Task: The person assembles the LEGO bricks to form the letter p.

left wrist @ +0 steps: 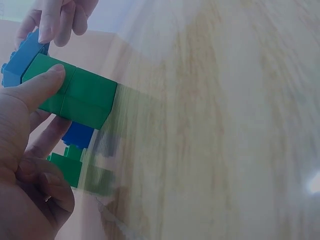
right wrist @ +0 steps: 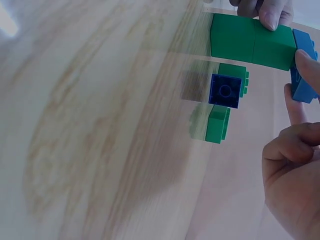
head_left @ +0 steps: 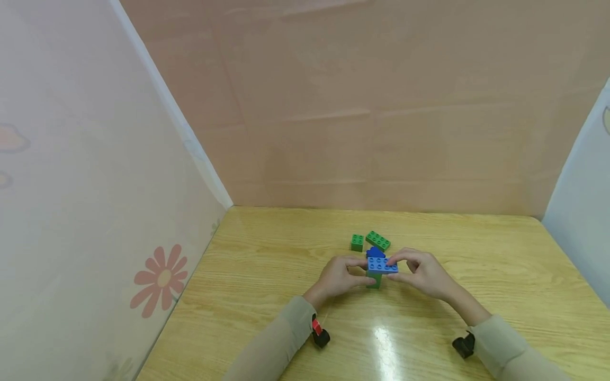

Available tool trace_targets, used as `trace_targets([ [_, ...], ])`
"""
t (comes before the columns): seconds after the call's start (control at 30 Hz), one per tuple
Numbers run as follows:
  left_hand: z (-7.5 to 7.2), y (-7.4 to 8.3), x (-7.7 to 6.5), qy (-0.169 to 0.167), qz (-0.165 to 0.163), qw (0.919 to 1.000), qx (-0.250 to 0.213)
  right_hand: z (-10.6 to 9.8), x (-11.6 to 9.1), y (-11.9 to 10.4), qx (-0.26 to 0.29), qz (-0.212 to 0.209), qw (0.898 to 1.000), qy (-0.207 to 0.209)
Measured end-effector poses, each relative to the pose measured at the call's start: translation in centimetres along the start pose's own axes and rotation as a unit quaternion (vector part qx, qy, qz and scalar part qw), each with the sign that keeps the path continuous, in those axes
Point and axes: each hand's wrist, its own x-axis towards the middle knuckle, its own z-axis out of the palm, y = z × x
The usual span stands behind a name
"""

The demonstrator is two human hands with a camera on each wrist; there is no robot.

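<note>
Two green bricks stacked one on the other (left wrist: pixel 82 95) stand upright on the table, and my left hand (head_left: pixel 339 276) pinches them between thumb and fingers. Across the top of the stack lies a light blue brick (head_left: pixel 381 265) with two rows of studs, reaching out to the right. My right hand (head_left: pixel 426 274) holds this brick by its right end, thumb on the near side and index finger on the far side. Just behind the stack, a dark blue brick (right wrist: pixel 225 91) lies on its side, its hollow underside facing the right wrist camera.
A small square green brick (head_left: pixel 357 243) and a longer green brick (head_left: pixel 378 241) lie farther back on the wooden table (head_left: pixel 276 248). Behind the table rises a brown-covered wall (head_left: pixel 381 132). A pale sheet with flower prints (head_left: pixel 95 211) borders the left side.
</note>
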Motion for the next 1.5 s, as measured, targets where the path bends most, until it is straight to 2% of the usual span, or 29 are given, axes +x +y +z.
trace_targets([
  [0.13, 0.0, 0.0, 0.0, 0.0, -0.002, 1.0, 0.002, 0.0, 0.0, -0.2, 0.003, 0.015, 1.0, -0.003],
  [0.6, -0.1, 0.1, 0.0, 0.005, 0.001, 0.9999, 0.013, -0.2, 0.5, -1.3, -0.007, 0.024, 1.0, -0.012],
  [0.93, -0.1, 0.1, 0.0, 0.007, 0.002, 0.9998, 0.016, -0.5, 0.6, -0.9, 0.015, 0.074, 0.996, -0.037],
  [1.3, 0.0, 0.0, 0.1, 0.007, -0.002, 0.9999, 0.008, -0.2, 0.3, -0.8, 0.05, 0.039, 0.998, -0.011],
  [1.5, 0.0, 0.1, 0.0, 0.009, -0.003, 0.9999, 0.007, -0.3, 0.1, -0.7, 0.073, 0.042, 0.996, -0.012],
])
